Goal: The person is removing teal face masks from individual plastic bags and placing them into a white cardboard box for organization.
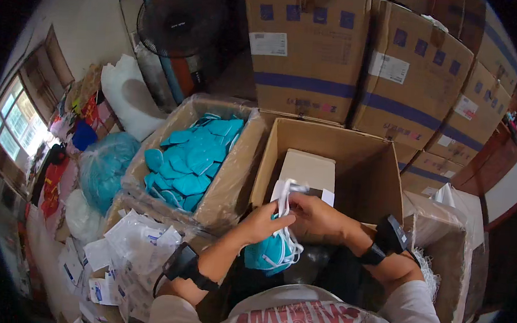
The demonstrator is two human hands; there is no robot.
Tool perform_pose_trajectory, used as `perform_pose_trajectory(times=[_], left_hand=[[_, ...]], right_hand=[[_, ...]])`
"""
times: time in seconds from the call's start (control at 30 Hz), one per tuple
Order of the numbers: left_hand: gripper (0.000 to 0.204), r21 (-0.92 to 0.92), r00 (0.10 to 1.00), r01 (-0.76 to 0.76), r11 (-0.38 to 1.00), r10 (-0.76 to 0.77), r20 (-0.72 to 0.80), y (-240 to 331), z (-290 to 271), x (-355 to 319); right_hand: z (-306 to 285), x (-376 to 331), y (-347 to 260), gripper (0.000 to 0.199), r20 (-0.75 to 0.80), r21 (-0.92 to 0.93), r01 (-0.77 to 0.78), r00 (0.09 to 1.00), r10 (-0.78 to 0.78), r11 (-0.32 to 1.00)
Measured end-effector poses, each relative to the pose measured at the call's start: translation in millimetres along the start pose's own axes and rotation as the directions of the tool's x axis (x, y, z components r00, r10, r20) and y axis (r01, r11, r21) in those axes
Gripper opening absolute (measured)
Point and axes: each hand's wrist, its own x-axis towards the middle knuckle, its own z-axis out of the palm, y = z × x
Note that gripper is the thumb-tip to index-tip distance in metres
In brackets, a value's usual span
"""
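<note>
My left hand (pixel 260 222) is closed around a small bunch of teal face masks (pixel 263 253), which hang below its fingers. White elastic straps (pixel 285 193) run up from the masks and loop above the hand. Close beside it, my right hand (pixel 317 215) has its fingers bent in a pinch at the straps. Both hands are over the near edge of an open cardboard carton (pixel 366 145). Inside that carton stands a plain pale box (pixel 310 166), partly hidden by the hands. My right fingertips are partly hidden too.
A plastic-lined carton (pixel 233 186) heaped with teal masks (pixel 193 157) stands left. Nearer lie white printed packets (pixel 141 240). Behind rise stacked sealed cartons (pixel 306 58) and a black fan (pixel 181 20). At right is a lined carton (pixel 448 250) with white straps.
</note>
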Motion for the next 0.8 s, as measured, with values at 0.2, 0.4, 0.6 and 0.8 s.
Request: perform_pose_trajectory(times=[0.2,0.4,0.6,0.8], left_hand=[[0.032,0.088,0.999,-0.003,0.996,0.0,0.037,-5,5,-6],[0.031,0.607,0.985,-0.17,0.776,0.119,0.123,28,0,-29],[0.033,0.462,0.907,-0.218,0.86,0.004,0.421,34,20,-53],[0.026,0.096,0.881,-0.244,0.965,0.179,0.438,-9,67,-93]], right_hand=[[-8,-6,-4,0.018,0.036,0.047,-0.12,0.992,0.118,0.992],[-13,-12,-5,0.028,0.425,0.216,-0.243,0.895,0.133,0.946],[12,-53,-1,0.024,0.699,0.312,-0.277,0.715,-0.022,0.909],[-15,-92,-18,0.032,0.862,0.169,-0.294,0.506,0.003,0.941]])
